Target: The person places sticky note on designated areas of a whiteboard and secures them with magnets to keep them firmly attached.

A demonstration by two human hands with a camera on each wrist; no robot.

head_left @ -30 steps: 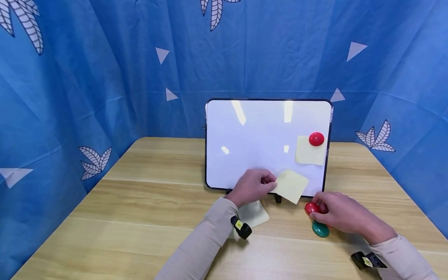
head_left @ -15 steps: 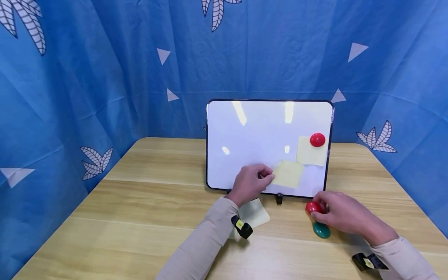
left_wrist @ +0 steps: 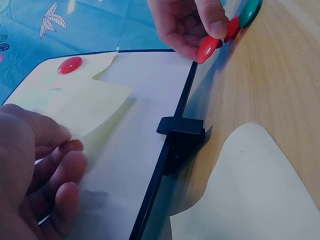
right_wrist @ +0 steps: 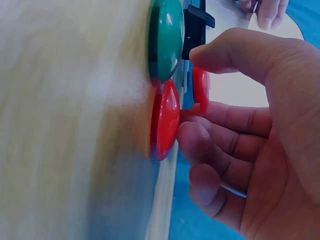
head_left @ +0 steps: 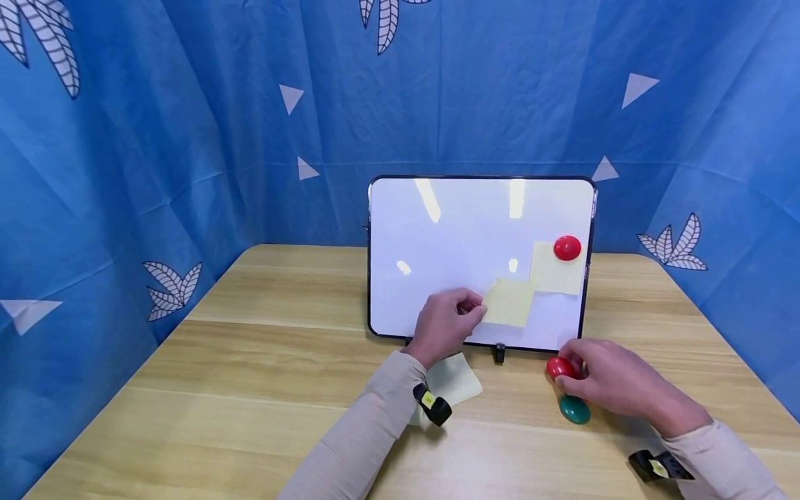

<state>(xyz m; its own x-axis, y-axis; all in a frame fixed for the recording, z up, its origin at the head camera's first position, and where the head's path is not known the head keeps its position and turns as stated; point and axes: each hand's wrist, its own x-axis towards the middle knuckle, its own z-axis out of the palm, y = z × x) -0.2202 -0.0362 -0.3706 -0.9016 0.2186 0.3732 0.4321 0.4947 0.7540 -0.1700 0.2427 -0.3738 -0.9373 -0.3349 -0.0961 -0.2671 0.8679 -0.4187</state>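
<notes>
My left hand (head_left: 445, 321) pinches the left edge of a pale yellow sticky note (head_left: 509, 303) in front of the whiteboard (head_left: 431, 264). In the left wrist view, the near edge of this note (left_wrist: 95, 107) stands off the board. My right hand (head_left: 615, 375) pinches a red oval magnet (head_left: 559, 368) between thumb and fingers, just by the board's lower right corner. Beside that hand a green magnet (head_left: 574, 410) and a second red magnet (right_wrist: 168, 120) lie on the table; the head view hides this second one behind the hand.
Another sticky note (head_left: 555, 274) is on the board's right side under a red magnet (head_left: 567, 248). A loose sheet of paper (head_left: 455, 380) lies below the board, partly behind the left wrist. The board rests in black stand feet (head_left: 498, 353) on the wooden table (head_left: 250, 361).
My left hand has raised the sticky note up and slightly left across the board, and turned it from a tilt to nearly square. My right hand has stayed with the red magnet.
</notes>
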